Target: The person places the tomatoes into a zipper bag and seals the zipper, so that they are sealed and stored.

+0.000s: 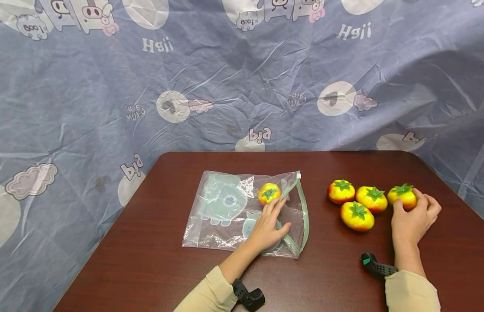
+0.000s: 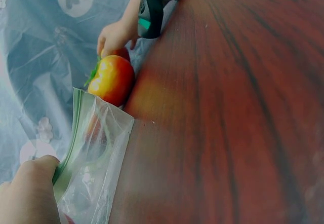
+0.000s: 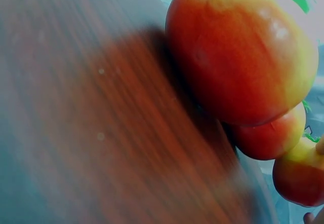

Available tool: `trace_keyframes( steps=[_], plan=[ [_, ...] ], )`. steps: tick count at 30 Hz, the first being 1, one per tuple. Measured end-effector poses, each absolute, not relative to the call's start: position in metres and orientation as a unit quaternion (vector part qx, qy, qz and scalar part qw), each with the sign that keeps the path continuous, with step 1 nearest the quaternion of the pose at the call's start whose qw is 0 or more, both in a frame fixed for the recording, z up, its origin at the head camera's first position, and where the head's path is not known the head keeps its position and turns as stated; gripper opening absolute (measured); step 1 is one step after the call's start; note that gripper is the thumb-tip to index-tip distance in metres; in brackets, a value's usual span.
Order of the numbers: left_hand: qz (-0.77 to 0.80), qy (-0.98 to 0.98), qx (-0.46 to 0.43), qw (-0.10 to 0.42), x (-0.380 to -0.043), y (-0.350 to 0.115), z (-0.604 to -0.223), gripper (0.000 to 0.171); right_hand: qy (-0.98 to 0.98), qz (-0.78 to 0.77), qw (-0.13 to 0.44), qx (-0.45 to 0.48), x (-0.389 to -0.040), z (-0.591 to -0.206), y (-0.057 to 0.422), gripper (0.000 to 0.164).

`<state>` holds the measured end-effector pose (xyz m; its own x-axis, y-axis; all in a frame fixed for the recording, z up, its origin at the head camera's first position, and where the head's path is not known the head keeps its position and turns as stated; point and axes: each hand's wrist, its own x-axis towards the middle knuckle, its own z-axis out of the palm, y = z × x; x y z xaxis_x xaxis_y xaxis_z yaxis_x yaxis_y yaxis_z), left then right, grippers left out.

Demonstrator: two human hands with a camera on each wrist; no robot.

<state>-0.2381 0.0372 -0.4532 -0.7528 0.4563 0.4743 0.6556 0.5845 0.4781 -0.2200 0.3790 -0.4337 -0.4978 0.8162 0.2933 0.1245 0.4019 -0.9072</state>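
My left hand (image 1: 268,230) lies over the mouth of a clear zip bag (image 1: 210,203), its fingers stretched out along the green zip edge and the thumb spread. In the left wrist view the thumb (image 2: 43,171) is right at that green strip. One yellow-red tomato (image 1: 266,190) with a green leafy top shows inside the bag, near the fingertips. On the right, my right hand (image 1: 415,219) grips another tomato (image 1: 406,200) between thumb and fingers. Beside it sit three more tomatoes, the nearest of them (image 1: 356,216) close to the front.
The dark red-brown table (image 1: 148,260) bears the bag and the tomatoes. A blue-grey printed cloth (image 1: 226,86) hangs behind the table and along its sides. Black bands (image 1: 249,297) sit on both wrists.
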Motion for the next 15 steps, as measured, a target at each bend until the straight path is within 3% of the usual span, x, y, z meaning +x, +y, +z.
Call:
trace_keyframes(
  steps=[15],
  plan=[
    [-0.325,-0.876,-0.324,0.15,-0.237,0.037,-0.452,0.066,-0.744,0.402,0.44,-0.303,-0.222,-0.414,0.371,0.044]
  ],
)
